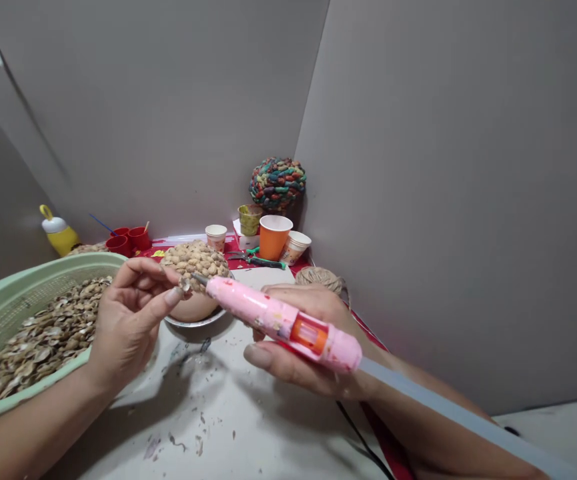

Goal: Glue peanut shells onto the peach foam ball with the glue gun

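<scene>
My right hand (pixel 298 367) is wrapped round a pink hot glue gun (pixel 263 308), with a long translucent glue stick (pixel 448 407) running out of its back. Its metal nozzle points left, at or very near a small half shell (pixel 185 285). My left hand (pixel 131 313) pinches that shell between thumb and fingers. Just behind it stands a rounded form (pixel 195 259), its upper part covered in pale shells and its lower part smooth and tan. The form rests in a shallow metal dish (pixel 201 324).
On the left a green basket (pixel 13 280) holds many loose shells (pixel 48 340). Behind are red cups (pixel 118 245), an orange cup (pixel 274 238), paper cups (pixel 216 236), pliers (pixel 263 261) and a multicoloured knobbly ball (pixel 278 181). Twine (pixel 318 279) lies right; a black cord (pixel 363 443) trails below.
</scene>
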Tool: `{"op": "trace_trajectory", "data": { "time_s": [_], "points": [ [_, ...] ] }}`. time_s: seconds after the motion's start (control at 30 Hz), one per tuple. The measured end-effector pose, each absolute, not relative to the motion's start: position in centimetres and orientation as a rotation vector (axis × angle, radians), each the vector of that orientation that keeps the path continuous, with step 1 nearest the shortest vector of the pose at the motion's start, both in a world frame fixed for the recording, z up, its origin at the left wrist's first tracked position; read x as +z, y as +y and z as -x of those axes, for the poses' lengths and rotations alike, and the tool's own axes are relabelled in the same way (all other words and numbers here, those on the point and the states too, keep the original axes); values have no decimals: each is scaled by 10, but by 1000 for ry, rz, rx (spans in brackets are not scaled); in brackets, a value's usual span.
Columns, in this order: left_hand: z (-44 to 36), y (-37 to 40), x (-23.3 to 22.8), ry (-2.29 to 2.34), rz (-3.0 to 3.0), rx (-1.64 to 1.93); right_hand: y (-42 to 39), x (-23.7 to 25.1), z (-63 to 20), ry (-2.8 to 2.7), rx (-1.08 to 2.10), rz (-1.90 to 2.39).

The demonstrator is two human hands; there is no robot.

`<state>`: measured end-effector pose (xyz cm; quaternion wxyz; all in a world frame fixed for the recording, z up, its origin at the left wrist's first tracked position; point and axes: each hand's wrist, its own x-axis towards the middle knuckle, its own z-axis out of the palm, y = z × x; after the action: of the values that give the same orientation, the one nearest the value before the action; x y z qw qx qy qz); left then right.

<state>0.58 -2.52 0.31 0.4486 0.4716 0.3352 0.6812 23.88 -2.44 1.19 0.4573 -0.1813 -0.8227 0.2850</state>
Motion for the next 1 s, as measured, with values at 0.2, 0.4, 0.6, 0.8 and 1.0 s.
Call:
{"op": "trace_trajectory", "data": {
  "time_s": [0.2,0.4,0.6,0.8,1.0],
  "points": [
    [-2,-32,1,845,-1313,1773,-26,12,-236,-2130,557,430],
    [0,-29,-8,794,-1438,1825,-27,6,-230,-2101,390,342],
    [0,-26,-14,753,-1511,1866,-24,4,-229,-2125,251,373],
    [2,-25,-14,724,-1549,1875,-24,4,-229,-2120,237,370],
    [4,-24,-16,625,-1665,1883,-24,4,-230,-2123,240,385]
  ]
}}
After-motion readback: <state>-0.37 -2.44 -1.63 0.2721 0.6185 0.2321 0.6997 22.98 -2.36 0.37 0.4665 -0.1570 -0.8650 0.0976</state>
